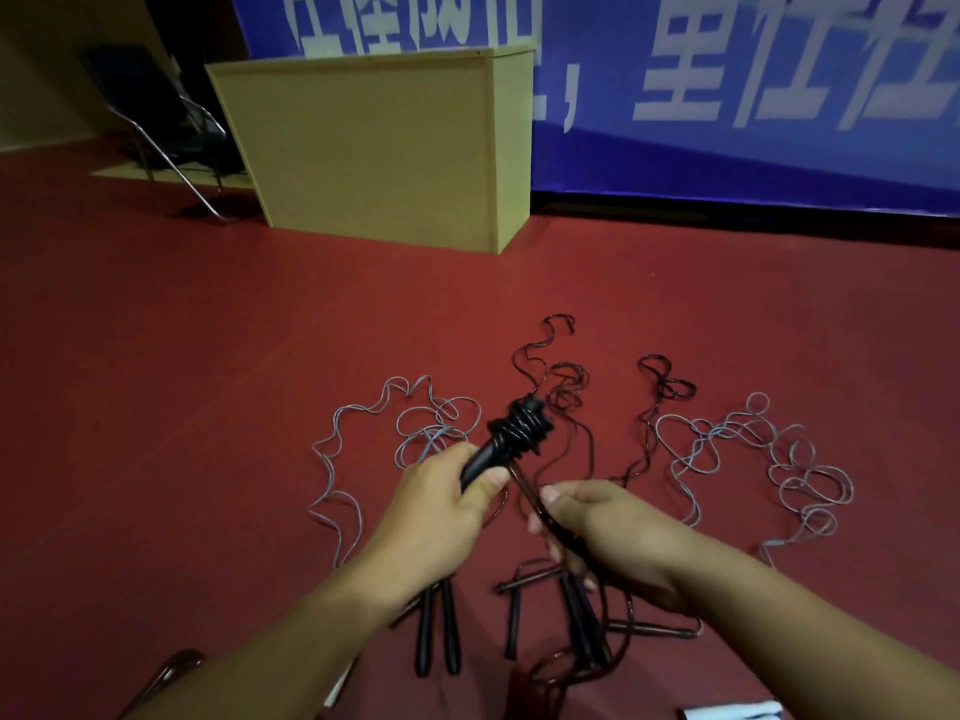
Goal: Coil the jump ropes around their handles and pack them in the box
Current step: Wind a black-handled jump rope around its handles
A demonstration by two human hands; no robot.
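The left hand (441,504) gripped a pair of black handles (485,459), its fingers curled round them, with the free ends pointing toward one o'clock. Several turns of dark rope (522,426) already sat bunched near the top of those handles. The right hand (597,522) pinched the loose run of the same dark rope just at three o'clock of the left hand, its fingers closed on the strand.

The rest of that rope trailed off across the red floor (208,381) toward twelve o'clock in loose kinks. Two pale grey ropes (395,433) lay sprawled on the floor, one at ten o'clock of the hands and one at three o'clock. More black handles (436,636) lay on the floor at six o'clock, beneath the forearms. A tan wooden cabinet (374,148) stood well away at twelve o'clock; no packing box could be told for certain.

The risks, as I judged them: the turns were piled at one end rather than spread along the handles, so a slack pull could have let them slip off the tips. The trailing dark rope lay close to the grey ropes and to other dark strands, so drawing it in quickly could have dragged or knotted a neighbour.
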